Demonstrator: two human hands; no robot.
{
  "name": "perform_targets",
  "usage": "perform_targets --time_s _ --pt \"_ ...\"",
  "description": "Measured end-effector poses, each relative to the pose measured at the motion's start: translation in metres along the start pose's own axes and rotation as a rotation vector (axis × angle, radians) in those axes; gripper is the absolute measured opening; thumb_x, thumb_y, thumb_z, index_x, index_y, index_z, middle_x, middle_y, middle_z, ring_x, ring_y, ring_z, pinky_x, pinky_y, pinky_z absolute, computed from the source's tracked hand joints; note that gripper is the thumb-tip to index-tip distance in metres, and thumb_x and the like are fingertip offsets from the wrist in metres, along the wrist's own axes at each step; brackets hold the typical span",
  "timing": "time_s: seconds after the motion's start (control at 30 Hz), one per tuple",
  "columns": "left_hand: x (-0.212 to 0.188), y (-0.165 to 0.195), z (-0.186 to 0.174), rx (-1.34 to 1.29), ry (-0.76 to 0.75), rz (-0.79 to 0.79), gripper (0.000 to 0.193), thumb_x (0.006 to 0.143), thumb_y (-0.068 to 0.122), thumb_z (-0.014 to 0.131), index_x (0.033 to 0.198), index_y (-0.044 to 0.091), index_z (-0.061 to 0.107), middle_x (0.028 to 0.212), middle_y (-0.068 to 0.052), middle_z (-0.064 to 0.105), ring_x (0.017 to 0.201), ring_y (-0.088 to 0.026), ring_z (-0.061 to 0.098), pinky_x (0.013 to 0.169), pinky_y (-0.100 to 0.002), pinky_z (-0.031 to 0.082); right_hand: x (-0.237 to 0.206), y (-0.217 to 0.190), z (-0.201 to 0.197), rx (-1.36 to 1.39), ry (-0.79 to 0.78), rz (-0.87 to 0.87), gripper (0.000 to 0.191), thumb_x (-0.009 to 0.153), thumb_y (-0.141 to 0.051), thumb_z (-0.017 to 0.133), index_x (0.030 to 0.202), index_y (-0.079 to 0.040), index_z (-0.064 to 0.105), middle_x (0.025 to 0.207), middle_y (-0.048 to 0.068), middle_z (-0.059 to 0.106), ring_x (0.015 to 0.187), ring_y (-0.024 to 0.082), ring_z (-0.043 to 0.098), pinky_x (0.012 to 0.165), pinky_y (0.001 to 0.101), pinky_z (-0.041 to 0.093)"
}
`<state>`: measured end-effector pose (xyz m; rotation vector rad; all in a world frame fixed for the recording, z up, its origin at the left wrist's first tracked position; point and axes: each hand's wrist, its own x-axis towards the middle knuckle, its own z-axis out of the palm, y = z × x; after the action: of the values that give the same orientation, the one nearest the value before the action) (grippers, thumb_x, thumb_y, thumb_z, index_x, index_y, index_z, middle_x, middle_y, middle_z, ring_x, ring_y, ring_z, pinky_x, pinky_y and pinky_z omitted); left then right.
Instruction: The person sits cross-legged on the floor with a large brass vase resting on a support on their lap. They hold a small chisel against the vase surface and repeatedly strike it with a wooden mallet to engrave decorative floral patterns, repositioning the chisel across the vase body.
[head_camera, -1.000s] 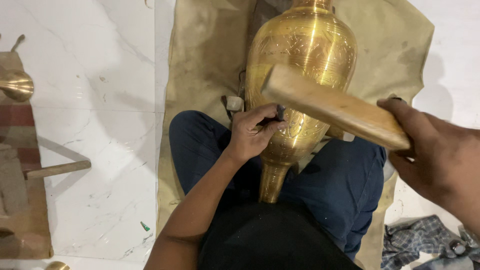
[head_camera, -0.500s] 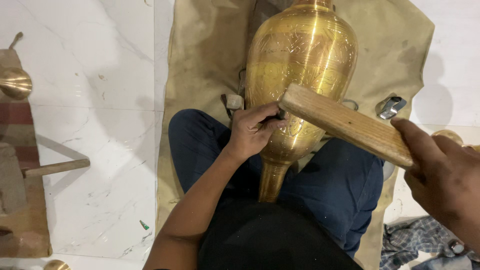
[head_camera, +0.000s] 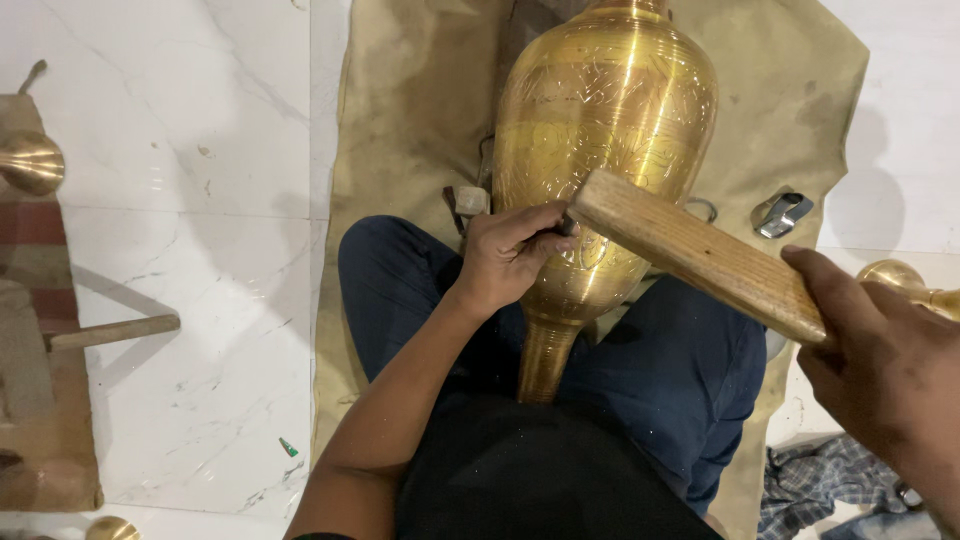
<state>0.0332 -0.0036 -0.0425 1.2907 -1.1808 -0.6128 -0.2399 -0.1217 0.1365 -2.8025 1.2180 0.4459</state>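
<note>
A large engraved brass vase (head_camera: 610, 130) lies across my lap, its narrow neck pointing toward my body. My left hand (head_camera: 510, 255) rests on the vase's side and pinches a small dark chisel (head_camera: 566, 226) against the metal. My right hand (head_camera: 885, 365) grips a flat wooden block (head_camera: 700, 255) by its near end. The block's far end sits right at the chisel's head. My legs in dark blue trousers (head_camera: 690, 370) cradle the vase.
A tan cloth (head_camera: 400, 130) covers the white marble floor (head_camera: 190, 150) under me. A small metal tool (head_camera: 780, 213) lies on the cloth at right. Brass pieces (head_camera: 30, 160) and a wooden stick (head_camera: 110, 332) sit at left, another brass piece (head_camera: 900, 278) at right, checked cloth (head_camera: 820, 485) lower right.
My right hand drew the wooden block back to the right and then brought its end down onto the chisel head. My left hand and the vase stayed in place.
</note>
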Motion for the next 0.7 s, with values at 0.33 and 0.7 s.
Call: perform_targets --time_s 0.33,0.7 --pt "-0.005 -0.01 -0.007 -0.283 0.074 -0.1 0.034 0.099 0.001 0.078 0.13 0.005 0.065 0.115 -0.011 0.076 0.103 -0.016 0.075 0.093 -0.033 0.066 -0.031 -0.015 0.096 1.301 0.473 0.145 0.051 0.09 0.001 0.081 0.123 0.0 0.043 0.096 0.01 0.067 0.087 0.015 0.07 0.074 0.0257 0.06" --pt "0.008 -0.014 -0.011 -0.054 -0.011 0.089 0.039 0.091 0.006 0.083 0.124 0.004 0.064 0.103 -0.005 0.078 0.093 -0.013 0.077 0.087 -0.027 0.064 0.043 -0.004 0.048 0.861 0.39 -0.135 0.063 0.086 -0.007 0.083 0.135 0.001 0.045 0.095 0.013 0.068 0.083 0.02 0.07 0.07 0.0269 0.058"
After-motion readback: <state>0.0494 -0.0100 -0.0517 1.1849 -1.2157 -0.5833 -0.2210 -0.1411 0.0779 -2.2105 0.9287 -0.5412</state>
